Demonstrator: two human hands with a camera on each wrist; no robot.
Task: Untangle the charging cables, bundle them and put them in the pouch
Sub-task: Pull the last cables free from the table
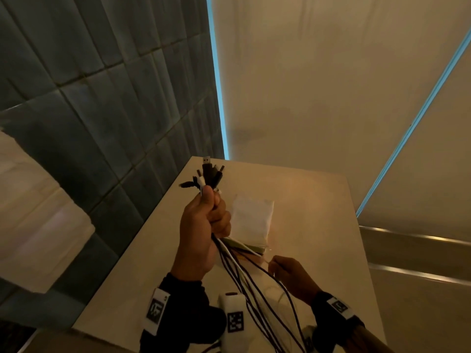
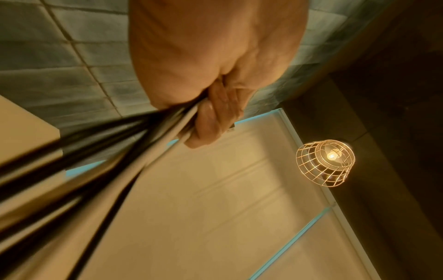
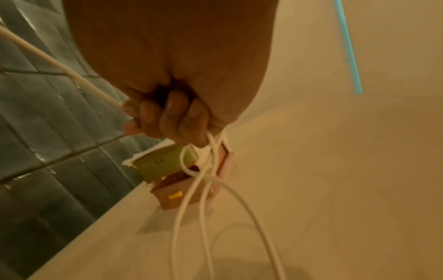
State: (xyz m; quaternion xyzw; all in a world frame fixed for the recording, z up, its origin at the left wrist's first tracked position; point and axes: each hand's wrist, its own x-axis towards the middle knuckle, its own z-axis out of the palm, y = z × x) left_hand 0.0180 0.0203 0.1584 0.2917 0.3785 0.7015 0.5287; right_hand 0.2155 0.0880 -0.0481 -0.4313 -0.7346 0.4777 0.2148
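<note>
Here, a bunch of charging cables (image 1: 212,179) is held upright above the counter (image 1: 305,200) by the left hand (image 1: 201,225), whose fingers (image 2: 210,117) are curled tightly round the strands just below the plugs. The plugs are fanned out above the thumb, a silver connector topmost, and the dark and white strands are seen trailing down from the fist toward the person. A white pouch (image 1: 251,220) is laid flat on the counter just beside the left hand, on its far right side, with a thin green and pink edge visible at its near end. Nearer than the pouch, the right hand (image 1: 290,273) is held low, and loops of thin white cable (image 3: 206,170) are pinched between its curled fingers (image 3: 172,117). Small green and pink boxes (image 3: 167,166) are seen on the counter just beyond those loops.
</note>
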